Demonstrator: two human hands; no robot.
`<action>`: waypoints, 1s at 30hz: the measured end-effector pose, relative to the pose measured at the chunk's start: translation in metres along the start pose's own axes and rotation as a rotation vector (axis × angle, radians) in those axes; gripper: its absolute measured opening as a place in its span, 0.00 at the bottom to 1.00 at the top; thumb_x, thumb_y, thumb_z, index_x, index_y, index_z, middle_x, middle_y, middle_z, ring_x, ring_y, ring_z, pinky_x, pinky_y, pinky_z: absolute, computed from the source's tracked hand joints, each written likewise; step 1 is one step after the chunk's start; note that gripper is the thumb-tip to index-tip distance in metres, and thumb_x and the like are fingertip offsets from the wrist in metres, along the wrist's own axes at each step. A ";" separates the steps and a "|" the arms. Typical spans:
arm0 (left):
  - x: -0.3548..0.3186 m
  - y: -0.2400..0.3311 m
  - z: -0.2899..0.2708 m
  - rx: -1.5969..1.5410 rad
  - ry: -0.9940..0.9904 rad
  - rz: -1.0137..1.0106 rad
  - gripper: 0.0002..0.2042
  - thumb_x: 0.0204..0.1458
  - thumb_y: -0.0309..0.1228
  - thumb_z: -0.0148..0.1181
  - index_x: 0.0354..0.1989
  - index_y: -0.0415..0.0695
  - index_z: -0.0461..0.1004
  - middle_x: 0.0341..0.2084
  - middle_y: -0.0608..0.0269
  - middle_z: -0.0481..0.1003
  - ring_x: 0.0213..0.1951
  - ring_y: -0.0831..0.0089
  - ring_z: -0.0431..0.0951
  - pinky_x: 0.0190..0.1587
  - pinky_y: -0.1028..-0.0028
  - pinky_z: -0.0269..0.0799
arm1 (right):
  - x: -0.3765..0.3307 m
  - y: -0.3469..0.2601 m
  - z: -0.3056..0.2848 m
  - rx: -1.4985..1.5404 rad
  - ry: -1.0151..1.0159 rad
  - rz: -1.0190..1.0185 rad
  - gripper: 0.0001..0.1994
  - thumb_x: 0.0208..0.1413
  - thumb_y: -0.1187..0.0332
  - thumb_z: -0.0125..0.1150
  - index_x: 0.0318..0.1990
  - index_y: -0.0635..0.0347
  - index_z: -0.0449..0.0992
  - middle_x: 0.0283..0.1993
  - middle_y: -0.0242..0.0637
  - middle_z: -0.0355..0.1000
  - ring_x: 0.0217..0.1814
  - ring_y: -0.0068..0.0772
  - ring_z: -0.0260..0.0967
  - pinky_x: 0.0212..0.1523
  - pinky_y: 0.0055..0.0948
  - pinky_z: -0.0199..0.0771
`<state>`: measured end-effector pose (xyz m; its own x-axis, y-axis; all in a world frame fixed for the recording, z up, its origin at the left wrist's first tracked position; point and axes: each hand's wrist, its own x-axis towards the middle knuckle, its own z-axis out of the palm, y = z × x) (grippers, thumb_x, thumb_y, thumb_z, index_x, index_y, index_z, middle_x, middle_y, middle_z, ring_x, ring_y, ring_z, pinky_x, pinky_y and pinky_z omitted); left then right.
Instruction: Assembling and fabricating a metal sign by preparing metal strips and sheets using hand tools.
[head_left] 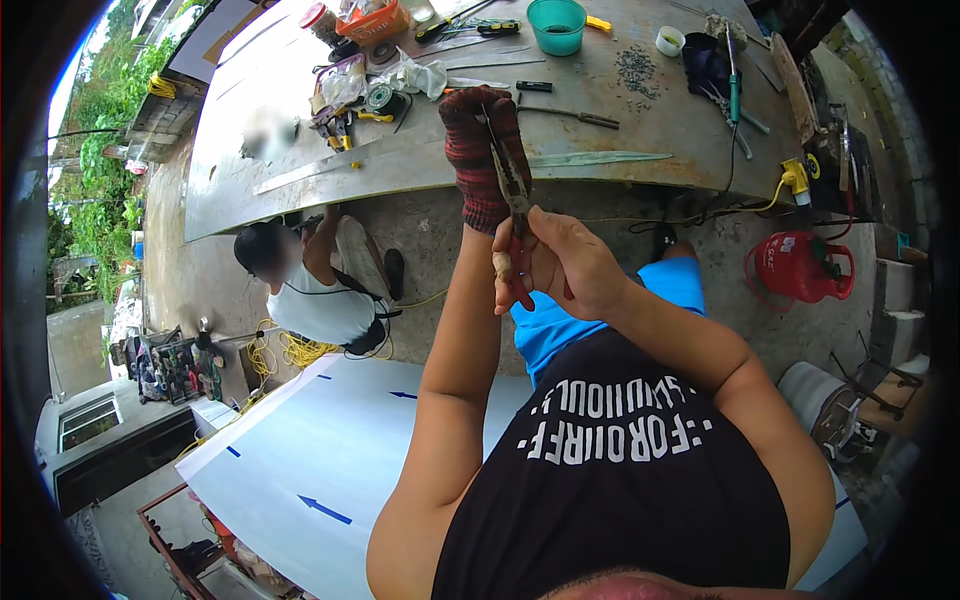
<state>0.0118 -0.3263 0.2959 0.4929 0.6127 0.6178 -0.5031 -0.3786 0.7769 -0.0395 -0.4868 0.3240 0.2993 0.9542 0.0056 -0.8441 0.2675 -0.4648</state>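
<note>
My left hand (482,150) wears a dark red and black striped knit glove and is raised at the near edge of the metal table. Its fingers are curled; whatever they pinch is too small to make out. My right hand (572,262) is bare and closed around the red handles of long-nose pliers (511,185). The narrow jaws point up and lie against the gloved fingers, their tips close to the fingertips. Just beyond the glove on the table are a two-pronged metal tool (575,115) and a small black tool (534,86).
The metal table (420,160) bears a teal bowl (557,38), small metal pieces (637,75), a wire spool (381,98) and a teal-handled soldering iron (735,95). A person (325,295) crouches at left. A red gas cylinder (795,266) stands at right. Behind me lies an arrow-marked white sheet (290,450).
</note>
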 end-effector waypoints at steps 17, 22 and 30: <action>-0.007 0.011 -0.014 0.138 -0.205 0.014 0.10 0.64 0.19 0.55 0.50 0.44 0.66 0.42 0.60 0.72 0.45 0.66 0.75 0.56 0.62 0.74 | 0.011 0.010 0.024 -0.005 0.182 -0.142 0.23 0.74 0.47 0.44 0.44 0.61 0.71 0.32 0.37 0.71 0.24 0.28 0.68 0.23 0.28 0.66; -0.029 0.025 -0.028 0.157 -0.311 -0.001 0.09 0.64 0.19 0.55 0.49 0.44 0.67 0.41 0.59 0.72 0.44 0.65 0.75 0.55 0.62 0.74 | 0.023 0.015 0.036 -0.003 0.198 -0.189 0.22 0.75 0.48 0.44 0.44 0.61 0.70 0.32 0.37 0.71 0.25 0.27 0.67 0.24 0.30 0.67; -0.013 0.016 -0.019 0.160 -0.267 0.019 0.08 0.63 0.20 0.56 0.47 0.43 0.68 0.40 0.58 0.72 0.42 0.63 0.75 0.52 0.62 0.74 | 0.027 0.003 0.037 0.000 0.207 -0.147 0.21 0.76 0.50 0.42 0.45 0.62 0.71 0.33 0.37 0.72 0.26 0.29 0.70 0.25 0.31 0.71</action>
<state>-0.0158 -0.3272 0.2982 0.6647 0.4084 0.6257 -0.4060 -0.5056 0.7613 -0.0499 -0.4557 0.3553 0.5036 0.8571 -0.1083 -0.7846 0.4013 -0.4726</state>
